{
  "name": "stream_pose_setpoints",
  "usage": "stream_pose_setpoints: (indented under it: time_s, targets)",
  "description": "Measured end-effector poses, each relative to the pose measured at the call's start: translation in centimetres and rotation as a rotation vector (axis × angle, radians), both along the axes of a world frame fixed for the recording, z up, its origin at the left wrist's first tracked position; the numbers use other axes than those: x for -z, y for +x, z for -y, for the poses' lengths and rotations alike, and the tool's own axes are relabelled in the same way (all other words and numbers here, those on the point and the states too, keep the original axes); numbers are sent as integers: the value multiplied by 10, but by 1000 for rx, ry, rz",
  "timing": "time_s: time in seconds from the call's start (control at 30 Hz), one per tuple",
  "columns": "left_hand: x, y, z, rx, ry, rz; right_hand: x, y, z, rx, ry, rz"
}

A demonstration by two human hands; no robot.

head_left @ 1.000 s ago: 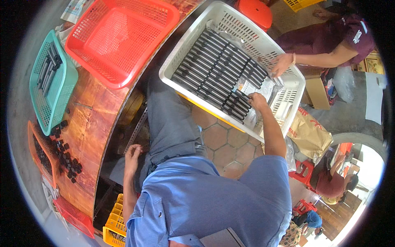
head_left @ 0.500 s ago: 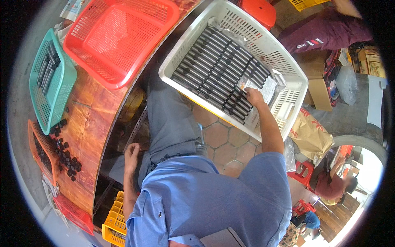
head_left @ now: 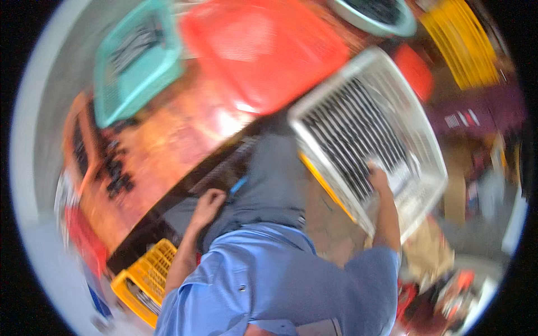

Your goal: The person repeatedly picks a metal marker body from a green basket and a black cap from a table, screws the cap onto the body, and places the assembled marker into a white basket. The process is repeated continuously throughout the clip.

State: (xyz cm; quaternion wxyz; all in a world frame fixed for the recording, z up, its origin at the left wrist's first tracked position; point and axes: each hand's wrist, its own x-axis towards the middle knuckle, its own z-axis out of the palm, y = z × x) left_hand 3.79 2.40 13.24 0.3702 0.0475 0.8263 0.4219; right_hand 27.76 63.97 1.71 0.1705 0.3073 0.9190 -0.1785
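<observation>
My right hand [head_left: 379, 176] reaches into a white plastic basket [head_left: 421, 106]. Its fingers are closed at the near ends of the grey metal rods [head_left: 350, 126], which lie side by side in a dense row with dark bands across them. Blur hides how many rods the fingers grip. My left hand [head_left: 210, 201] hangs low by my leg, next to the table edge, with its fingers curled together. What they hold, if anything, does not show. A small blue strip [head_left: 238, 186] lies just beyond it.
On the brown table [head_left: 162, 162] at left stand a red basket [head_left: 269, 95], a teal basket [head_left: 171, 67] with rods, and an orange basket [head_left: 89, 179] beside scattered black parts [head_left: 119, 178]. A yellow crate [head_left: 126, 285] is at lower left. A teal basin [head_left: 406, 22] sits at the far right.
The whole view has swung, shifting table and baskets to the right and blurring them. My right hand stays at the rods. My left hand now appears closer to my leg.
</observation>
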Motion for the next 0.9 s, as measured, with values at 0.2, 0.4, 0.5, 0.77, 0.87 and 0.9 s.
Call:
stream_pose_setpoints:
  time_s: [0.2,0.4,0.5,0.77,0.87,0.9]
  targets:
    - [-22,-19,27,-11,-75,-124,-2,-10,15,80,-68,-103]
    - [-14,-28,95,-113,-537,-630,-95,-44,4,286,84,-287]
    - [18,-39,143,-250,-679,-686,-200,-112,50,217,102,-538]
    - [114,-70,186,-503,-669,-608,-382,-325,263,-402,22,-897]
    - [117,-69,191,-533,-667,-617,-395,-420,336,-818,35,-953]
    - [118,-67,191,-542,-662,-619,-395,-456,361,-910,32,-974]
